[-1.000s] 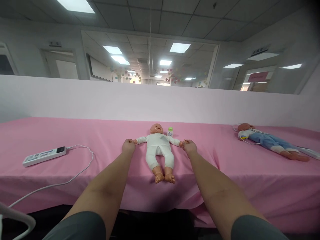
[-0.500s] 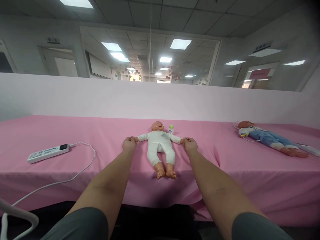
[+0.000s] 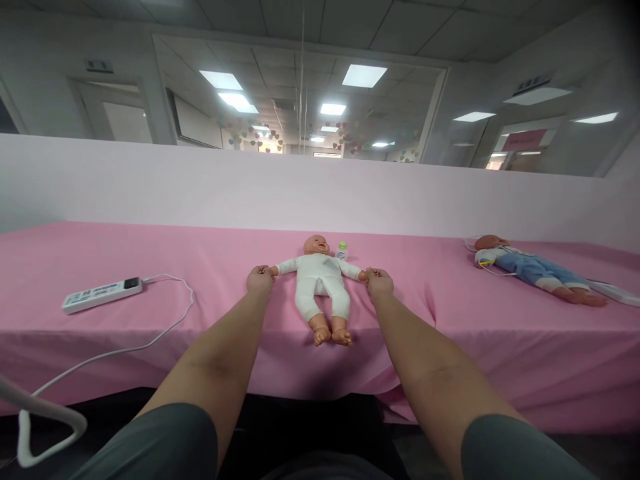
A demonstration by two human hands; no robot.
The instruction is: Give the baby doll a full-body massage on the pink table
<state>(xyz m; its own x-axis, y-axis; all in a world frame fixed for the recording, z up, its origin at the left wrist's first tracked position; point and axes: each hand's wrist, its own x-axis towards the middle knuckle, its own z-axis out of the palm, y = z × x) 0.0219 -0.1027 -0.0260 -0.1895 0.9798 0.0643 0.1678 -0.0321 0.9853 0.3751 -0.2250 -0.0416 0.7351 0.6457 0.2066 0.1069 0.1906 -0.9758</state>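
A baby doll in a white suit (image 3: 321, 286) lies face up on the pink table cloth (image 3: 200, 267), arms spread, bare feet toward me. My left hand (image 3: 259, 278) is closed on the doll's hand at the left. My right hand (image 3: 379, 281) is closed on the doll's other hand at the right. Both my arms reach straight forward across the table edge. A small bottle with a green cap (image 3: 342, 251) stands just behind the doll's shoulder.
A white power strip (image 3: 101, 294) with its cable (image 3: 165, 323) lies at the left. A second doll in blue clothes (image 3: 535, 270) lies at the right. A pale partition wall (image 3: 320, 193) backs the table. A white curved handle (image 3: 45, 417) shows at the lower left.
My hands stay on the doll's hands throughout. The view has tilted slightly, so the doll and table sit a little higher in the picture.
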